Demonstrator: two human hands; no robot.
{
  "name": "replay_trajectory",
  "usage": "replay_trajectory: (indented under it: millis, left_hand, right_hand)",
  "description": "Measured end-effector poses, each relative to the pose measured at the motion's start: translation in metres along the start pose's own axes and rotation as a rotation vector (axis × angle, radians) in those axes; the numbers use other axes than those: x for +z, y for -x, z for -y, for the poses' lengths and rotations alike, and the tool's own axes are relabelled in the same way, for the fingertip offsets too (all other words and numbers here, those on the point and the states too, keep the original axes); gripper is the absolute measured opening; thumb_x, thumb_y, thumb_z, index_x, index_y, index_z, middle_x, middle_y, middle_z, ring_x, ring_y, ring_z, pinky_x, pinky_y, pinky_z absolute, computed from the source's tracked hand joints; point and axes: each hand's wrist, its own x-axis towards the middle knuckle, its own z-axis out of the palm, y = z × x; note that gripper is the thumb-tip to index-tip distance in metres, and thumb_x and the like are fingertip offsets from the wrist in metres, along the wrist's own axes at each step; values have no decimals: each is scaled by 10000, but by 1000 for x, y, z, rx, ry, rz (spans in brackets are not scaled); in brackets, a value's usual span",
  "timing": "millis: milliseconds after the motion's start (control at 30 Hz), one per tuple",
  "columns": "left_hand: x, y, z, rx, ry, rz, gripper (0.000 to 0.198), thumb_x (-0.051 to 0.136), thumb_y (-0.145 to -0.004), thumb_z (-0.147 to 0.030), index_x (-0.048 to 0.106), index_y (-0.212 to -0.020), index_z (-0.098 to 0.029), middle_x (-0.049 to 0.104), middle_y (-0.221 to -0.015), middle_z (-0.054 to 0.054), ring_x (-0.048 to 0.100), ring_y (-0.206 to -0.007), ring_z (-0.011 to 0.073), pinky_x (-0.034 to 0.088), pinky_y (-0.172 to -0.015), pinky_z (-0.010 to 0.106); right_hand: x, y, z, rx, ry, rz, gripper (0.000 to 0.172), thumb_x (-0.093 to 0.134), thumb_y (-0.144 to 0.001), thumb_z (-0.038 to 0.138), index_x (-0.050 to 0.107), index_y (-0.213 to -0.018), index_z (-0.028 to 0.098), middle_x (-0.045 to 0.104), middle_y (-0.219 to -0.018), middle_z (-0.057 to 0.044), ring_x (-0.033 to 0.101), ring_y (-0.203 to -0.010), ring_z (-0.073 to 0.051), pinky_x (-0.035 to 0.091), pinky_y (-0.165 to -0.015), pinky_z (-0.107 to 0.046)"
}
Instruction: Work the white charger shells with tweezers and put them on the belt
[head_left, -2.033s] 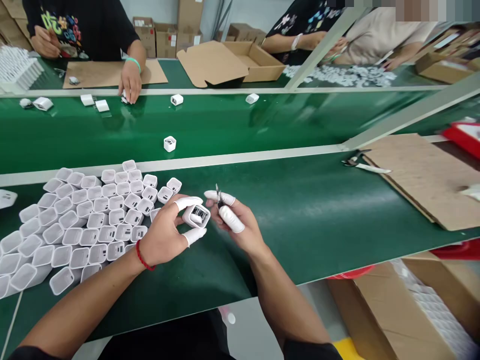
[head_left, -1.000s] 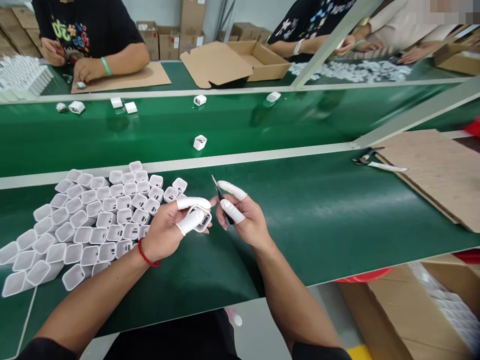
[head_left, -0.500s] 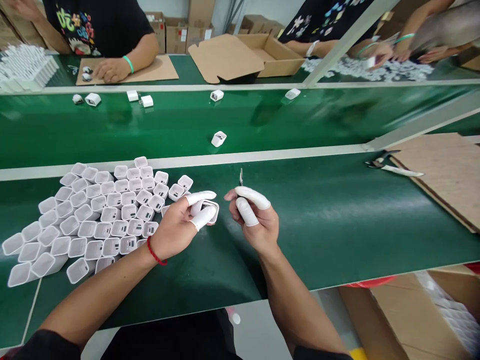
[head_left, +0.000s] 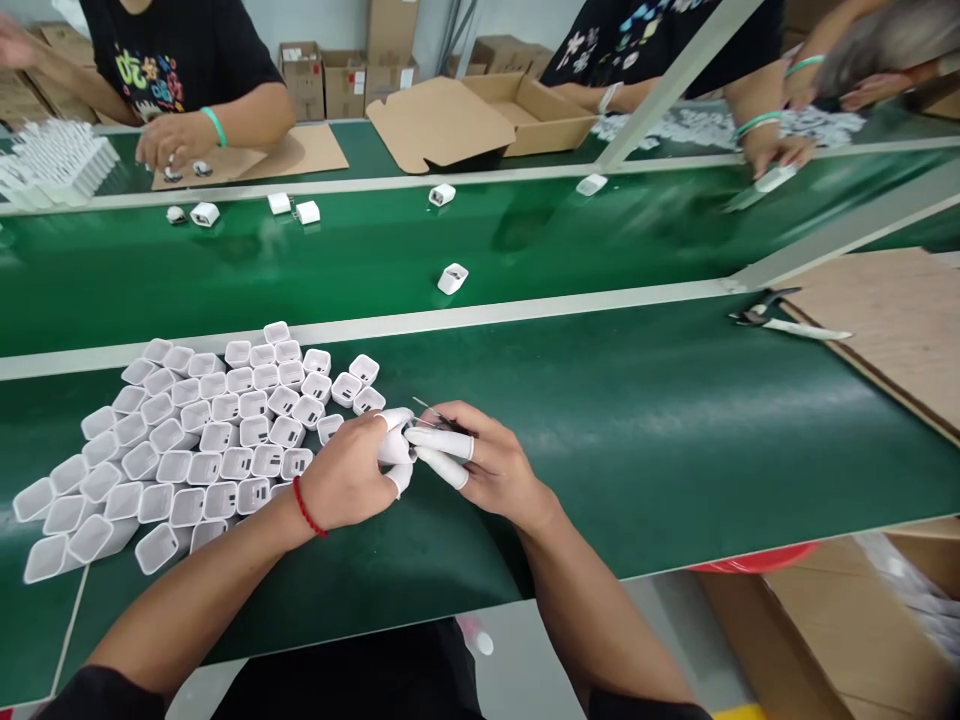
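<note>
My left hand (head_left: 358, 462), in white finger cots, grips a white charger housing (head_left: 395, 448). At the housing's right side, my right hand (head_left: 484, 455), also in finger cots, has its fingers pinched round thin metal tweezers (head_left: 429, 408). Fingertips hide most of the tweezers and the housing's mouth, so what lies inside cannot be made out. To the left stand rows of white charger housings (head_left: 225, 408), their open ends facing up and toward me; some show dark slots inside.
Beyond a pale rail runs a green conveyor belt (head_left: 360, 265) carrying several white charger pieces (head_left: 453, 279). Co-workers sit across it; one person's hand (head_left: 776, 150) reaches onto the belt. Cutting pliers (head_left: 765, 308) lie beside a brown board (head_left: 892, 320) at right.
My right hand has moved left, bringing the tweezers up to the housing in my left hand. Pieces on the belt have shifted slightly right. A co-worker's hand at far right has come forward.
</note>
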Motion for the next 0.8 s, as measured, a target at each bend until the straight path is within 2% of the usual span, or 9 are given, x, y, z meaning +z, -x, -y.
replay_trajectory:
  millis: [133, 333, 433, 600, 700, 800]
  left_hand:
    - [0, 1, 2, 23, -96, 38, 181, 581, -664, -92, 596, -822, -179, 595, -758, 35, 564, -660, 201, 452, -598, 309]
    - [2, 2, 5, 60, -90, 63, 200, 580, -648, -84, 596, -823, -181, 622, -841, 58, 600, -762, 230, 479, -673, 330]
    - [1, 1, 5, 61, -101, 47, 203, 570, -660, -87, 570, -837, -187, 608, -836, 53, 586, -739, 225, 467, -655, 332]
    - [3, 1, 7, -44, -113, 1, 244, 624, -686, -136, 455, -849, -201, 572, -787, 40, 579, -702, 243, 455, -617, 350]
    - [5, 1, 6, -99, -70, -14, 354, 702, -681, -180, 422, -895, -204, 590, -846, 42, 593, -746, 249, 467, -649, 363]
    - [8, 1, 5, -144, -80, -84, 374, 710, -714, -197, 430, -962, -192, 611, -908, 65, 614, -808, 275, 491, -709, 407]
  right_hand:
    - [-5, -1, 1, 5, 31, 64, 223, 608, -937, 217, 632, -1152, 275, 602, -1030, -65, 626, -829, -165, 533, -667, -278]
    - [-7, -1, 8, 3, 193, 126, 135, 565, -944, 218, 576, -1078, 207, 585, -1017, -81, 588, -730, -147, 473, -564, -252]
    - [-8, -1, 10, -44, 237, 93, 159, 564, -932, 191, 553, -1089, 208, 578, -1006, -82, 577, -719, -149, 457, -549, -252]
    - [-7, 0, 8, -89, 208, 2, 256, 604, -898, 128, 572, -1131, 230, 561, -993, -71, 571, -719, -141, 452, -556, -249]
    - [-3, 0, 7, -36, 163, -43, 308, 599, -906, 121, 580, -1184, 252, 563, -1006, -71, 582, -767, -153, 457, -589, -256]
    - [2, 0, 7, 89, 99, -131, 327, 622, -905, 137, 597, -1210, 250, 556, -930, -46, 509, -630, -114, 417, -548, -249]
